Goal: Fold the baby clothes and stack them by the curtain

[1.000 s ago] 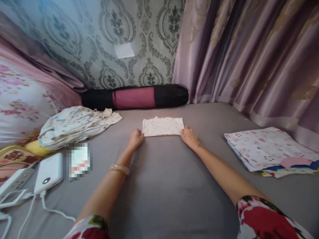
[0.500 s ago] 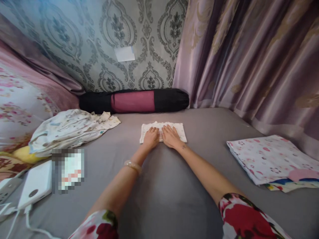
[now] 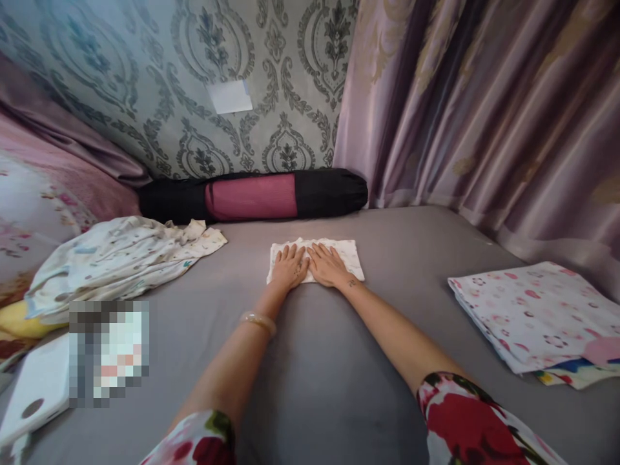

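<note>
On bed: folded cloth (image 3: 343, 255), before bolster (image 3: 252, 196).
Hands: left hand (image 3: 289, 266), right hand (image 3: 328, 265) flat on cloth, fingers spread, gripping nothing.

A home bedroom. Beyond the flat hands, a grey-sheeted bed (image 3: 339, 361) meets damask-patterned grey wallpaper (image 3: 271, 77). Mauve satin curtains (image 3: 484, 110) hang to their right, floral pink bedding (image 3: 43, 194) lies left.

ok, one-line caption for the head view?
Both hands, left hand and right hand, pressed flat on a small folded cloth on a grey bed.

Damask wallpaper (image 3: 271, 58), mauve curtains (image 3: 484, 110), grey bed sheet (image 3: 339, 361), probably daylight.
</note>
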Motion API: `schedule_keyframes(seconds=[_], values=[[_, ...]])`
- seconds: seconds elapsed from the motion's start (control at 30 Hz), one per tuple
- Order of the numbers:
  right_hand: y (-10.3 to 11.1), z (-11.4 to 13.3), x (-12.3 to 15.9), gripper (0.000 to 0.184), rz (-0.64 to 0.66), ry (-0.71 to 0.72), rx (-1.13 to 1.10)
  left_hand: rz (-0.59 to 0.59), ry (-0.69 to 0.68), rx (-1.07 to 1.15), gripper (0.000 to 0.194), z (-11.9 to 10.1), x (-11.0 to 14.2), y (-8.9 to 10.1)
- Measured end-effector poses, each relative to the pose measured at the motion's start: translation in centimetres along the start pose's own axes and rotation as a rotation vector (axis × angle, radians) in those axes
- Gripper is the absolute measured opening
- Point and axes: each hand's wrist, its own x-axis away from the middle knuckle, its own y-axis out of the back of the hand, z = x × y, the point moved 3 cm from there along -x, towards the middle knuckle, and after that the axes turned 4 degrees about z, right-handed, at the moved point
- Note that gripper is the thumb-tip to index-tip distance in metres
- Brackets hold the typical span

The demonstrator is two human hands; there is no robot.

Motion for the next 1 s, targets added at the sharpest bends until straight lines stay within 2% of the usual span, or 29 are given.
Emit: schedule_keyframes(seconds=[0.23, 0.43, 0.6, 0.8, 1.0], values=[[0.2, -1.4, 0.3, 0.059, -0.049, -0.143, -0.01, -0.061, 0.064, -0.038, 0.059, 0.9, -0.1, -0.2], [0.6, -4.1, 1.1, 0.061, -0.031, -0.199, -0.039, -0.017, 0.129, -0.018, 0.063, 2.0, -0.1, -0.1], [0.8, -5.9, 2.3, 0.061, -0.06, -0.211, 0.024, -0.003, 0.148, 0.027, 0.064, 3.8, 0.5, 0.0], [0.8, -6.1, 2.8, 0.061, -0.096, -0.271, 0.035, -0.014, 0.077, 0.108, 0.065, 5.7, 0.6, -0.7], [0.9, -6.0, 2.7, 0.06, -0.086, -0.282, 0.029, -0.045, 0.062, 0.114, 0.06, 5.6, 0.3, -1.1]])
